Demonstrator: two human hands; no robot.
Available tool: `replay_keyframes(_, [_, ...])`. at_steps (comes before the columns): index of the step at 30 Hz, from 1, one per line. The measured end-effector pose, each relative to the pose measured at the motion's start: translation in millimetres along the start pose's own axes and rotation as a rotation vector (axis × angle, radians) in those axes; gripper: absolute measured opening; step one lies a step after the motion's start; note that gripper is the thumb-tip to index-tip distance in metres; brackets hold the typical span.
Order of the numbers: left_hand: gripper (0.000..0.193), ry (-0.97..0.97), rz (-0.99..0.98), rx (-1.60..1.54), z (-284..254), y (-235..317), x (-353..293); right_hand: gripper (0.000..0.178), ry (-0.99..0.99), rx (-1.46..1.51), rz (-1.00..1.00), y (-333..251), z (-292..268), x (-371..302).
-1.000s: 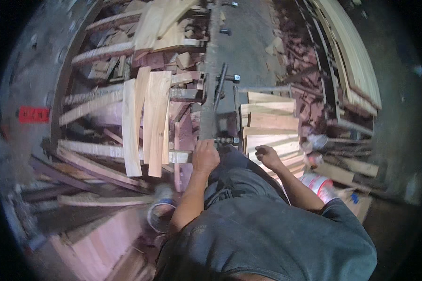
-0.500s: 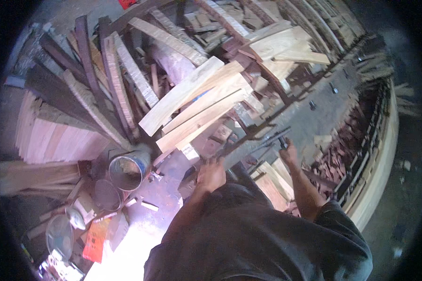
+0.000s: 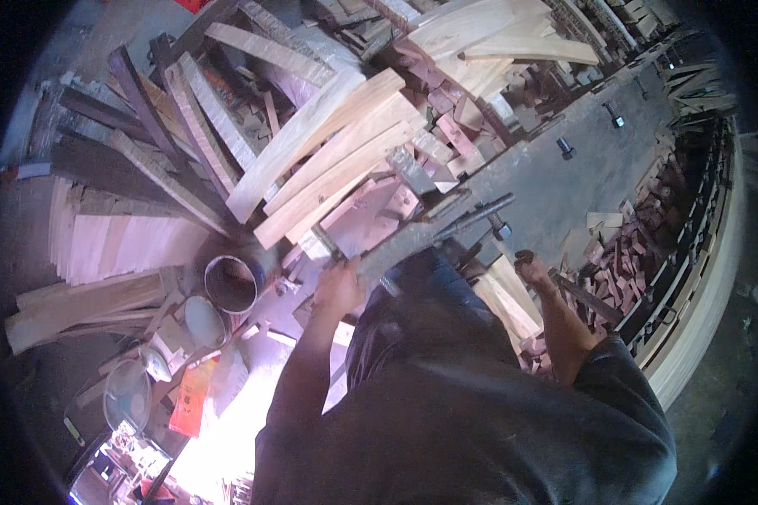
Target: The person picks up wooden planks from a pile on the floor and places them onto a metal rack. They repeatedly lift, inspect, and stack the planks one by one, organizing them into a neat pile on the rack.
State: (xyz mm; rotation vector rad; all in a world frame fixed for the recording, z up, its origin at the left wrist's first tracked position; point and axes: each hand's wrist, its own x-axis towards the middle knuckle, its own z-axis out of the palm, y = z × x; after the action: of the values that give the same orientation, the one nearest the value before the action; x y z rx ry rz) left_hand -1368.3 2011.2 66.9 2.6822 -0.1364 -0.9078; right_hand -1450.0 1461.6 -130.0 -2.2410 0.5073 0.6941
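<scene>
My left hand (image 3: 339, 290) is closed beside the near end of a flat metal bar (image 3: 404, 244) and a pale wood block (image 3: 315, 245). What its fingers grip is hidden. My right hand (image 3: 534, 271) has its fingers curled near a metal bolt (image 3: 500, 226) at the bench edge; whatever lies in that fist is too blurred to name. A dark metal rod (image 3: 476, 215) slants between the two hands. Curved, planed wooden boards (image 3: 337, 181) lie stacked beyond my left hand. Pale wood pieces (image 3: 509, 290) rest by my right forearm.
More bolts (image 3: 565, 149) stand on the grey metal bench top (image 3: 547, 189). Wood offcuts (image 3: 623, 261) heap at the right, inside a long curved wooden rim (image 3: 709, 295). A bucket (image 3: 231, 284) and rough boards (image 3: 135, 244) crowd the left. Bright light glares at lower left.
My left hand has shifted left and slightly up. The right hand has moved a little right, away from the bolt. The whole view has shifted, with the bench now higher in it.
</scene>
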Motion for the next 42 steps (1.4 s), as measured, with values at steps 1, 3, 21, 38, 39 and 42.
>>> replay_keyframes(1, [0.046,0.033,-0.011,0.002,4.1,-4.4,-9.6,0.03,-0.031,-0.084,-0.02,-9.4,3.8,-18.6])
replay_keyframes(3, [0.044,0.062,0.01,0.002,2.8,-5.5,-5.7,0.038,-0.178,0.524,0.005,39.5,19.0,-53.4])
replay_keyframes(21, [0.052,0.099,-0.066,-0.068,2.7,9.8,-3.8,0.043,-0.309,1.009,-0.029,44.2,-53.6,-78.7])
replay_keyframes(38, [0.069,0.548,-0.848,0.086,65.4,106.8,32.5,0.032,0.022,-0.411,-1.125,-224.8,-301.6,185.1])
replay_keyframes(39, [0.074,0.45,-0.9,0.015,55.9,136.2,30.1,0.031,-0.012,-0.425,-1.171,-227.4,-308.6,191.0])
replay_keyframes(42, [0.077,0.467,-0.623,-0.301,110.1,107.5,26.1,0.027,0.138,-0.138,-1.11,-244.0,-335.8,168.2])
